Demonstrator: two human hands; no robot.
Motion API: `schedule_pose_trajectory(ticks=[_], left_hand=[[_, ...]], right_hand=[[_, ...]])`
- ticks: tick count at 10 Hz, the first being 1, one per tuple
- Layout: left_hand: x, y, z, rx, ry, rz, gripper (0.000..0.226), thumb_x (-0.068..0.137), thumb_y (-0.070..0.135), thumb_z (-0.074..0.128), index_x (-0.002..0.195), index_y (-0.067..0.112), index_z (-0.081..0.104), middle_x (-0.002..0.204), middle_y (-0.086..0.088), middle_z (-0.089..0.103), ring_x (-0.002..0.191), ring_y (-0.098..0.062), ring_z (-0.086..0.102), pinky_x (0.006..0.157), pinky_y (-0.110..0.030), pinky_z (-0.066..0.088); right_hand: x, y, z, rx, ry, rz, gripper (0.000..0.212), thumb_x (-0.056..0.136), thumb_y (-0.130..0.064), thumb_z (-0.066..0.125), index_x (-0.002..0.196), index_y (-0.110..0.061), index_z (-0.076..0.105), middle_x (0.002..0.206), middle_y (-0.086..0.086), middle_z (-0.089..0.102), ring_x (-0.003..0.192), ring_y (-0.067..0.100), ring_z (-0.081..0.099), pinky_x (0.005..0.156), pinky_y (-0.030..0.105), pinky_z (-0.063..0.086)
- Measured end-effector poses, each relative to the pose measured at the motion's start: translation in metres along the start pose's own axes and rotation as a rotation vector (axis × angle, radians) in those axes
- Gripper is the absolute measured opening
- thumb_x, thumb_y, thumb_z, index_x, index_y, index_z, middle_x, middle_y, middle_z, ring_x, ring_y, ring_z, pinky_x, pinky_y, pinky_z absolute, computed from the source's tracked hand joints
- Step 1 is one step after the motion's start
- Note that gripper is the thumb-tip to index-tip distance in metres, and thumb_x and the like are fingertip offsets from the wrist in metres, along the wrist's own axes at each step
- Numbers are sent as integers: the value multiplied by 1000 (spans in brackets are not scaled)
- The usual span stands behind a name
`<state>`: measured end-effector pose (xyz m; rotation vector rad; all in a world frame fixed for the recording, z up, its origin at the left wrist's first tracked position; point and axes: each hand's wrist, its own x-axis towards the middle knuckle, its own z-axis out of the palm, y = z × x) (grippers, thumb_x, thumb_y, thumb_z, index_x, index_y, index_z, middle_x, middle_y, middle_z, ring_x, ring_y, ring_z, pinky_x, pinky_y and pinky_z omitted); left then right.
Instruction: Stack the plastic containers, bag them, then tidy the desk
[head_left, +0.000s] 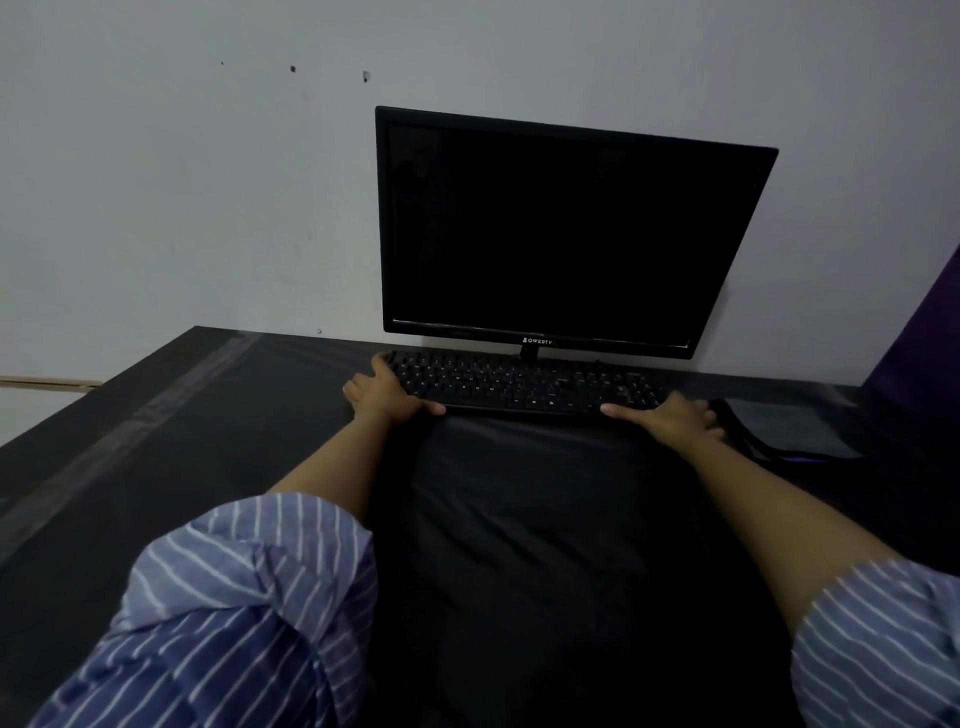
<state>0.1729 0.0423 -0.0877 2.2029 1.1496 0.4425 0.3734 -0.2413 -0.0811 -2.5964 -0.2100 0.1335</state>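
A black keyboard (524, 384) lies on the dark desk (171, 447) just in front of a black monitor (561, 228). My left hand (382, 392) grips the keyboard's left end, fingers round the far corner and thumb along the near edge. My right hand (672, 415) holds the right end, thumb stretched along the near edge and fingers over the end. A large black bag (519, 519) bulges on the desk between my forearms, right behind the keyboard's near edge. No plastic containers are visible; whatever fills the bag is hidden.
The monitor stands against the grey wall with its screen off. A black strap or cable (748, 436) curls on the desk right of the keyboard. A purple object (924, 343) rises at the far right. Clear tape (171, 400) runs across the desk's left part.
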Motion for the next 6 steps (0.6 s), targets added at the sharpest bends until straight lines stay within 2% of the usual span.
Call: schedule_pose_trajectory(ticks=[1,2,3,5,6], left_hand=[[-6,4,-1,80,5,2,119,62,53,82,148,13,10,146,-30,27,139,-42,21,118,-49,13],[-13,10,0,135,23,4,121,66,53,80,150,11,3,151,-33,14,143,-43,9,118,-52,5],[-26,18,-3,160,-1,15,116,74,48,75,151,9,-2,154,-31,4,145,-42,1,117,-53,1],[-54,37,-22,148,9,80,89,89,37,62,150,3,7,155,-28,6,145,-42,2,118,-51,5],[-69,49,-34,140,70,124,82,89,35,60,148,3,13,151,-27,15,143,-41,10,118,-51,10]], right_hand=[[-4,-1,1,-2,5,-20,130,53,-83,67,152,-17,17,155,25,15,143,42,15,114,54,15],[-10,-5,2,5,32,-49,122,55,-82,67,151,-21,21,153,23,20,141,41,19,113,53,16],[-23,-12,-1,-14,65,-92,105,69,-73,64,149,-18,25,151,21,24,139,38,21,111,50,18],[-51,-27,-20,-16,74,-147,79,84,-58,59,143,-14,32,146,20,29,135,38,27,109,46,23],[-69,-38,-37,44,100,-225,72,87,-50,59,145,-17,32,147,19,30,136,37,27,109,46,24]])
